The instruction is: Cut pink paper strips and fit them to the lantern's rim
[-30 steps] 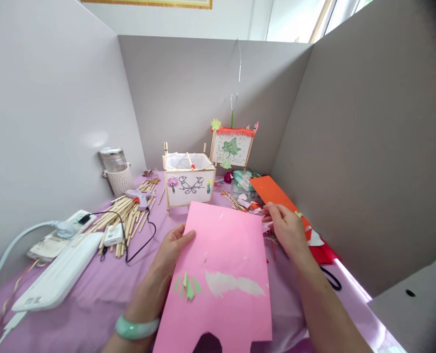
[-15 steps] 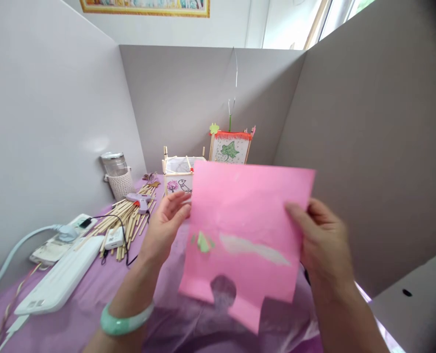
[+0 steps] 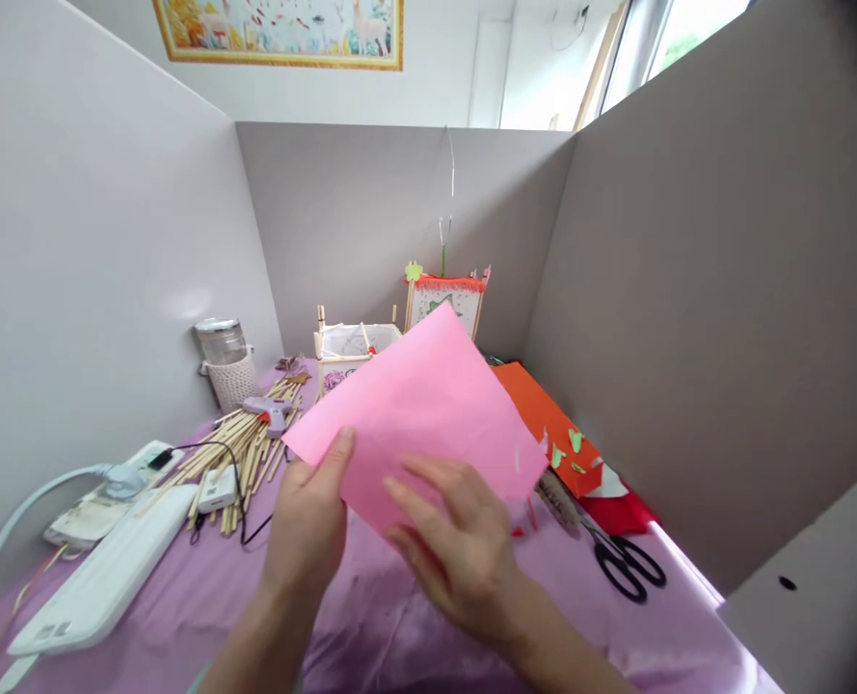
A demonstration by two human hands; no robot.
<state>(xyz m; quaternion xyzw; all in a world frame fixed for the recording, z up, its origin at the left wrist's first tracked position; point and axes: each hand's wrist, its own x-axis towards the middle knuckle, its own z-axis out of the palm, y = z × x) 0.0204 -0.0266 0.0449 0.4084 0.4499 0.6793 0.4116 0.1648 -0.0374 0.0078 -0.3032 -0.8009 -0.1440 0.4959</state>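
A sheet of pink paper (image 3: 435,395) is held up at a slant above the purple cloth, one corner pointing to the back. My left hand (image 3: 308,511) is closed on its left part, thumb on the near face and fingers hidden behind. My right hand (image 3: 457,540) lies across the lower edge, its fingers apart and touching the near face; it is a little blurred. Beyond the paper stand a stick-framed box (image 3: 360,339) with drawn panels and a stick-framed panel (image 3: 464,299) with a red fringe, both partly covered by the sheet.
Scissors (image 3: 627,569) with black handles and orange paper (image 3: 536,405) with green scraps lie to the right. On the left are wooden sticks (image 3: 254,439), a purple glue gun (image 3: 273,413), a jar (image 3: 226,361), a white power strip (image 3: 106,569) and cables. Grey partitions (image 3: 399,212) surround the table.
The pink paper has been turned, and its cut edge no longer shows. My left hand now grips it, while my right hand has moved from its right edge to the lower middle.
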